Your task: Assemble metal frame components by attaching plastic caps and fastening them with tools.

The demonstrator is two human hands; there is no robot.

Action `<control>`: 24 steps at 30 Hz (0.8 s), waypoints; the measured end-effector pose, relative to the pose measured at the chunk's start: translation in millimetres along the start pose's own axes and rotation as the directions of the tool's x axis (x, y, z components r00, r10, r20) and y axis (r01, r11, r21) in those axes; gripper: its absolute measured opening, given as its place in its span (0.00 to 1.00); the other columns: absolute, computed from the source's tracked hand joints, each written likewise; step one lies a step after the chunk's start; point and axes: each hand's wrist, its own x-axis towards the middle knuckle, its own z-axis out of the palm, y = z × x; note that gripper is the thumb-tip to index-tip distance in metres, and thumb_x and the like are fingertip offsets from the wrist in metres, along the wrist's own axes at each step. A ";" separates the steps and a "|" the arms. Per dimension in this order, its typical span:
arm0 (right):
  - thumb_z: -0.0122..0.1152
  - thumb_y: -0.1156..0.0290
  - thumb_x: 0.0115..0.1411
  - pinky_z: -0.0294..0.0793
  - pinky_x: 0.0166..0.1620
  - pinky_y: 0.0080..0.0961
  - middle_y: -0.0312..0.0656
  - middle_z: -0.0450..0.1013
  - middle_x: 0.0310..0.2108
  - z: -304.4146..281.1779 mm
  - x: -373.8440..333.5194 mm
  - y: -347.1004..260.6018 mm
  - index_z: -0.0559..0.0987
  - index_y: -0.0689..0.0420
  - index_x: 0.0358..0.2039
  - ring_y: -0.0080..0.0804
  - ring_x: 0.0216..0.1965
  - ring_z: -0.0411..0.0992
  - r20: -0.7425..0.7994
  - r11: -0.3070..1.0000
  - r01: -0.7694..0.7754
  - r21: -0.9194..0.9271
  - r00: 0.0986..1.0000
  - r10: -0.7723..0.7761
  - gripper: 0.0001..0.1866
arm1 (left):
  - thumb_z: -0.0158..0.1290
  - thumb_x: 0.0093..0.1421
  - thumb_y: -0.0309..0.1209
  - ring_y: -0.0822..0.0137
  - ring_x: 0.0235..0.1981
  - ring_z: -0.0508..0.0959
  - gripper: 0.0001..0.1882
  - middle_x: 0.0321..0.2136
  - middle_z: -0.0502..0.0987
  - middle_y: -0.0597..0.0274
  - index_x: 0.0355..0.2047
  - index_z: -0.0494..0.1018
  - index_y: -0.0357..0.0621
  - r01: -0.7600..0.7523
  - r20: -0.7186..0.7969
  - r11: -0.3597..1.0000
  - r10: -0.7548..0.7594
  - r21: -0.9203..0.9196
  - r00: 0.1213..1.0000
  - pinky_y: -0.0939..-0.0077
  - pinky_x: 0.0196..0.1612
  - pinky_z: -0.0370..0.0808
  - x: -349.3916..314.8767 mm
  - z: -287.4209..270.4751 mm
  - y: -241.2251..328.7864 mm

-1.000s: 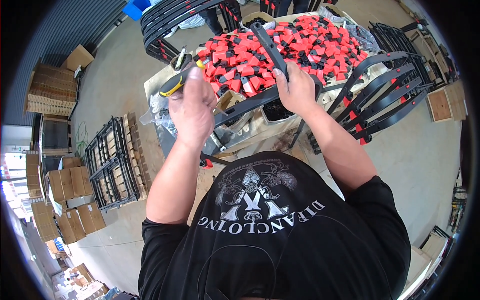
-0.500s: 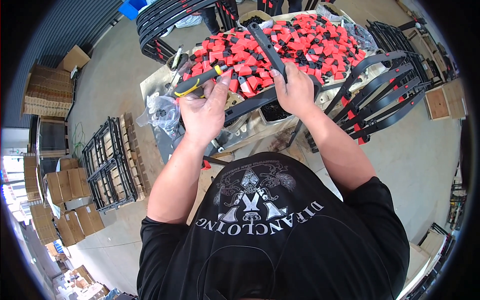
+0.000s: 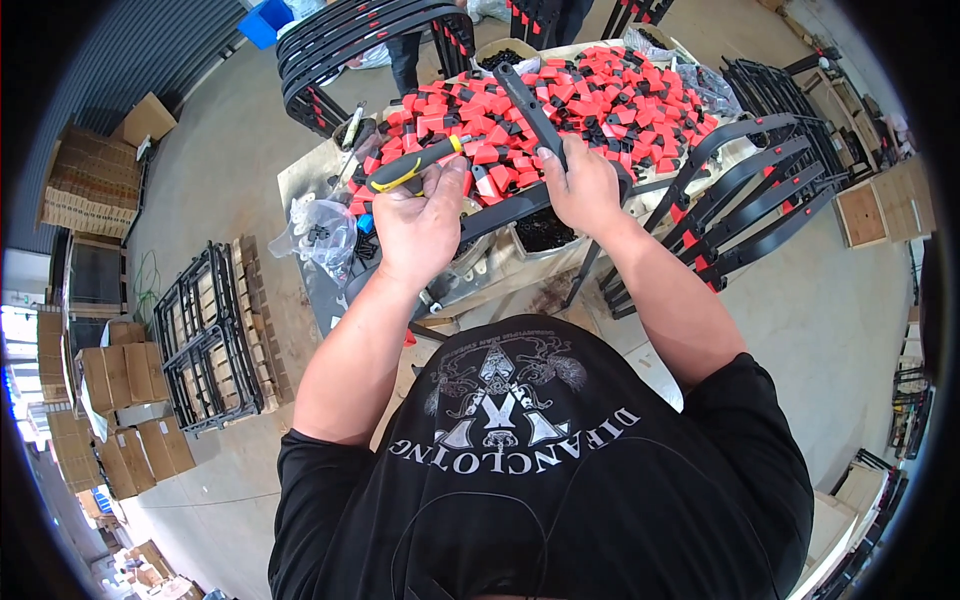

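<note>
My left hand (image 3: 420, 222) is closed around a yellow-and-black handled tool (image 3: 415, 165) that looks like a screwdriver. Its handle slants up to the right. My right hand (image 3: 584, 190) grips a black curved metal tube frame (image 3: 530, 108), whose one arm rises up and to the left above the table. Another length of this frame (image 3: 505, 211) runs between my two hands, its left end hidden behind my left hand. Just beyond both hands lies a large heap of red and black plastic caps (image 3: 640, 100).
A clear plastic bag of small parts (image 3: 322, 228) and a blue piece (image 3: 365, 223) lie left on the table (image 3: 300, 180). A tub of black parts (image 3: 545, 235) sits at its near edge. Black curved frames (image 3: 745, 215) stand right; more frames (image 3: 375, 30) stand at the back, near another person's legs (image 3: 404, 65).
My left hand and the tool have moved slightly right, and a blue piece now shows beside that hand. The right hand keeps its grip on the frame.
</note>
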 end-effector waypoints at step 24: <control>0.54 0.62 0.69 0.75 0.36 0.33 0.46 0.76 0.39 -227.2 89.9 -199.0 0.78 0.60 0.51 0.37 0.33 0.73 0.174 0.579 0.813 -0.062 0.580 -0.796 0.17 | 0.53 0.66 0.21 0.80 0.27 0.69 0.04 0.24 0.73 0.73 0.34 0.76 0.34 0.023 0.004 1.000 -0.023 0.001 1.000 0.78 0.30 0.68 -7.6 -2.1 1.5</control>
